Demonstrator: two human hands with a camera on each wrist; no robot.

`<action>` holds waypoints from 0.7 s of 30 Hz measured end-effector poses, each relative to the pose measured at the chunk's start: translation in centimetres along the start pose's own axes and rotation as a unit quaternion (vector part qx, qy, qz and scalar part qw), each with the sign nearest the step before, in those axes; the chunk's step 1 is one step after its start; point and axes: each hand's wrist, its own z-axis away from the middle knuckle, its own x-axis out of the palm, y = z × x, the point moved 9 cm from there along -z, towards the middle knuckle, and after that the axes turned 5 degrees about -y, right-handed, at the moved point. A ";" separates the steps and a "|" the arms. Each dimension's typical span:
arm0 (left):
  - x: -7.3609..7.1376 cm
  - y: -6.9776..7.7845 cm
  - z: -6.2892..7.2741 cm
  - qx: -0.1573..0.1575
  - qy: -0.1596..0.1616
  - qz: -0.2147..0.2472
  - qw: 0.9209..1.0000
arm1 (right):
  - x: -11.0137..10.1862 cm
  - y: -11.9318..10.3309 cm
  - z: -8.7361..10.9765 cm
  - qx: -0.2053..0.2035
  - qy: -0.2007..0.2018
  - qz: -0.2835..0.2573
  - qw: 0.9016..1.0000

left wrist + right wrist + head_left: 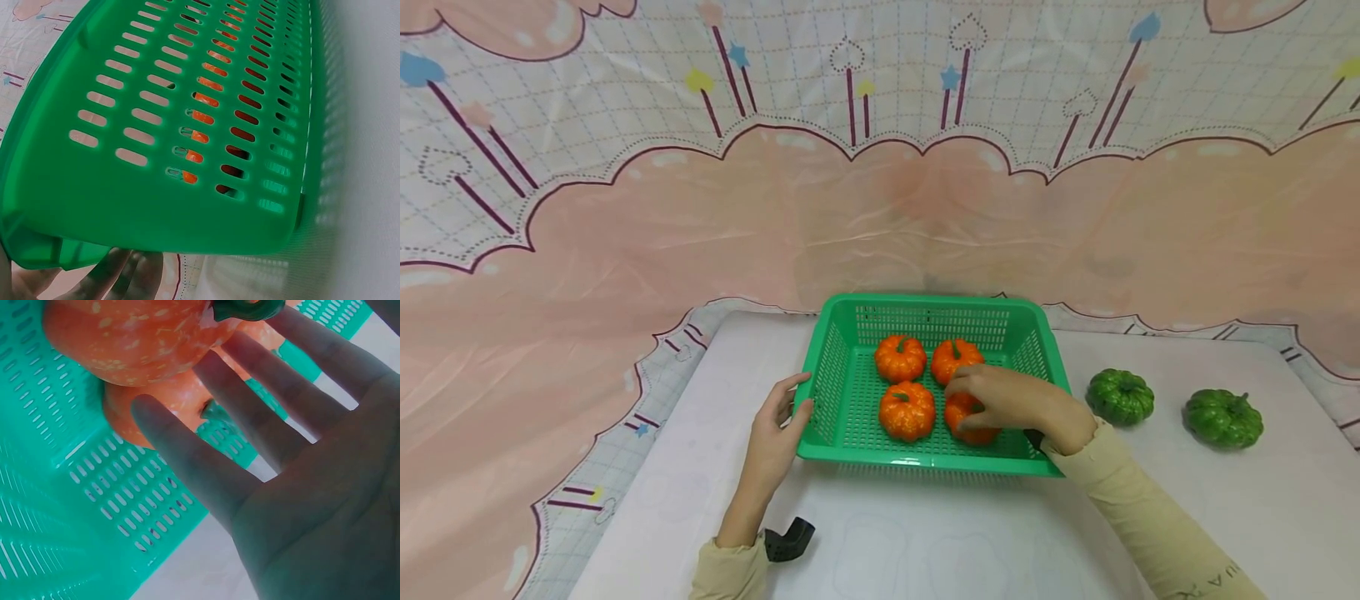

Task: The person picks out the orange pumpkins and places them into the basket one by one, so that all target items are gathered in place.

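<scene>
A green plastic basket (925,460) with slotted walls holds several small orange pumpkins, including a back-left pumpkin (900,358), a front-left pumpkin (907,412) and a back-right pumpkin (953,360). My left hand (777,425) grips the basket's left rim, thumb toward the front; the left wrist view shows its fingers (140,275) at the edge of the end wall. Over the front-right pumpkin (962,415), which it partly hides, is my right hand (1011,398). In the right wrist view its fingers (194,459) are spread and nearly straight, with fingertips close by the pumpkins.
Two green pumpkins lie on the white table (917,533) right of the basket: a nearer one (1120,397) and a farther one (1223,418). A patterned cloth (925,217) hangs behind the table. A black wrist mount (790,540) juts from the left cuff.
</scene>
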 end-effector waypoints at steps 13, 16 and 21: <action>-0.2 -0.1 0.1 -0.015 -0.002 -0.017 1.000 | -0.7 -0.6 0.2 -0.018 0.019 0.010 1.000; -0.2 -0.1 0.0 -0.016 -0.004 -0.029 0.999 | -0.9 -0.6 0.2 -0.013 0.021 0.009 1.000; -0.3 0.3 -0.3 -0.006 -0.007 -0.040 0.999 | -1.4 -0.6 0.6 0.006 0.026 0.010 1.000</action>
